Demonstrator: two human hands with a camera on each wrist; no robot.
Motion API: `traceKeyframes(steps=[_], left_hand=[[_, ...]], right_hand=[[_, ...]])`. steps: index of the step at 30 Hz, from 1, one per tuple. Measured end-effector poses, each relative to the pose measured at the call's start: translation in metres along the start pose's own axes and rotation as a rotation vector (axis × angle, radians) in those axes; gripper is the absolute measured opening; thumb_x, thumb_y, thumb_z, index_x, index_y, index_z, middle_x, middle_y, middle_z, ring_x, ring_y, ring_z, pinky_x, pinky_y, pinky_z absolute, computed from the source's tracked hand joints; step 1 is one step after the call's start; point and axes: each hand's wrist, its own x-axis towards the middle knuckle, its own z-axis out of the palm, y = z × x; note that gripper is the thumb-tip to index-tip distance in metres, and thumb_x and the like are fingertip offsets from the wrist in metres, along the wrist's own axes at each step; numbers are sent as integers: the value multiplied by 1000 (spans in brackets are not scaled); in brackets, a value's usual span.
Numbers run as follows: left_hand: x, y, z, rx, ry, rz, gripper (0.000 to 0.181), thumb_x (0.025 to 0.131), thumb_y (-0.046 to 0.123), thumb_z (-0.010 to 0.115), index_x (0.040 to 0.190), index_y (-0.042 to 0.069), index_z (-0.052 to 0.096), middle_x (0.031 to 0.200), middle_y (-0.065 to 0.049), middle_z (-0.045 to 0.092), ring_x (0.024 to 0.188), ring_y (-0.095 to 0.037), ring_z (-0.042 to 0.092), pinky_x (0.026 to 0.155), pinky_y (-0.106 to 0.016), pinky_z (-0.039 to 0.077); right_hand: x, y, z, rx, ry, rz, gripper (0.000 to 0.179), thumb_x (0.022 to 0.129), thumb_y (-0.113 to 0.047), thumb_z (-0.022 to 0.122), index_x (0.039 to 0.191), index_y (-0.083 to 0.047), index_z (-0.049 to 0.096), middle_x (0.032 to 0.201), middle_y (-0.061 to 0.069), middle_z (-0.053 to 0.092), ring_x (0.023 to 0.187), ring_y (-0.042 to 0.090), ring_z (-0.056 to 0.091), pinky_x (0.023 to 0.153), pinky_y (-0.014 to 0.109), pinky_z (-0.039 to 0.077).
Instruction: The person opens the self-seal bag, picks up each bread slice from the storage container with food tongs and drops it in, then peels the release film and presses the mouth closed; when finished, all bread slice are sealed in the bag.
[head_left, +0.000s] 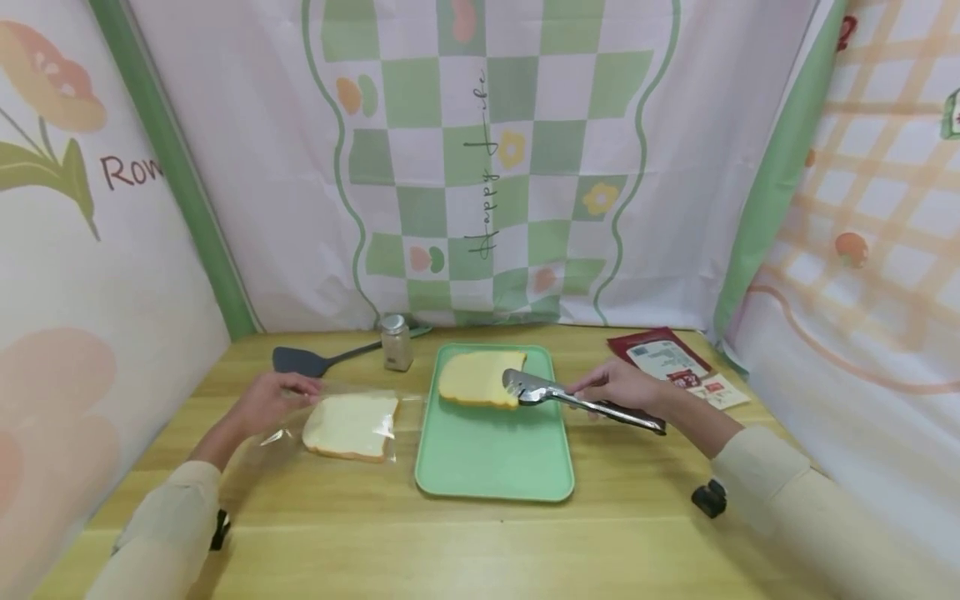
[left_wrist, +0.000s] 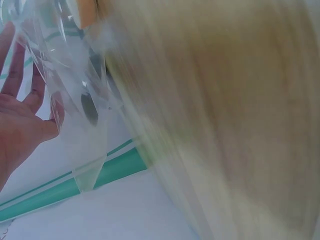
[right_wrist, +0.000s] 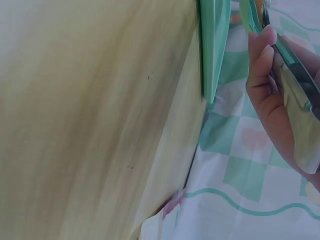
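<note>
My left hand (head_left: 279, 402) pinches the left end of a clear plastic bag (head_left: 408, 408) with a slice of bread (head_left: 351, 423) in it. In the left wrist view the bag's film (left_wrist: 82, 135) stretches across the fingertips. My right hand (head_left: 618, 387) grips metal tongs (head_left: 558, 395) with a dark handle, also seen in the right wrist view. Their heads meet the right edge of another bread slice (head_left: 480, 377), one over its top face. That slice overlaps the upper half of the green tray (head_left: 495, 467), with a shadow below its front edge.
Behind the bag lies a dark spatula (head_left: 300, 362), its handle passing behind a shaker jar (head_left: 396, 343) with a metal lid. A red and white packet (head_left: 663, 354) and a smaller packet (head_left: 718, 390) lie at the back right. Printed curtains (head_left: 480, 167) enclose the wooden table (head_left: 337, 533).
</note>
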Motion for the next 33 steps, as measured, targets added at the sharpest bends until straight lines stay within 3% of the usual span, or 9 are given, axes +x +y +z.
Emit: traceKeyframes(steps=[4, 8, 16, 19, 23, 28, 33], left_hand=[[-1, -3, 0, -6, 16, 31, 8, 86, 1, 73, 93, -2, 74, 107, -16, 73, 96, -27, 67, 81, -31, 53], [-2, -4, -2, -2, 22, 38, 8, 86, 2, 74, 93, -1, 74, 107, -17, 73, 93, -20, 66, 80, -32, 53], [-5, 1, -4, -17, 17, -10, 8, 88, 4, 73, 94, -1, 74, 109, -17, 72, 98, -34, 66, 83, -43, 52], [-5, 1, -3, -18, 19, -18, 7, 87, 4, 73, 93, 0, 74, 109, -17, 72, 99, -37, 65, 84, -48, 52], [-4, -2, 0, -15, 17, -17, 6, 86, 2, 73, 92, 1, 74, 109, -16, 72, 100, -36, 66, 85, -47, 52], [-1, -4, 3, -22, 9, -25, 7, 87, 1, 72, 93, -1, 74, 110, -17, 72, 99, -35, 65, 84, -41, 51], [-1, -5, 4, -28, 7, -24, 7, 87, 1, 72, 94, 0, 74, 110, -16, 72, 98, -34, 65, 83, -37, 51]], right_hand=[[-10, -3, 5, 5, -39, -5, 27, 94, -9, 66, 118, 4, 69, 94, 26, 72, 67, 21, 68, 55, 23, 52], [-14, -9, 13, 5, -71, -28, 23, 93, -9, 68, 113, 2, 72, 93, 25, 72, 67, 22, 68, 57, 24, 53], [-7, -22, 33, -51, -82, -65, 21, 90, -10, 72, 108, 0, 75, 100, 15, 74, 72, 33, 70, 61, 28, 57], [-2, -27, 39, -106, -94, -88, 21, 91, -14, 72, 108, -4, 76, 104, 10, 74, 82, 29, 71, 73, 28, 57], [6, -30, 46, -95, -114, -85, 21, 91, -14, 71, 109, -4, 75, 106, 10, 73, 84, 21, 69, 77, 33, 58], [14, -31, 57, 21, -133, -51, 22, 93, -10, 69, 111, -1, 74, 103, 13, 73, 69, 24, 71, 64, 36, 60], [17, -34, 69, 71, -127, -41, 20, 92, -7, 67, 110, 1, 74, 97, 14, 74, 63, 21, 69, 58, 27, 56]])
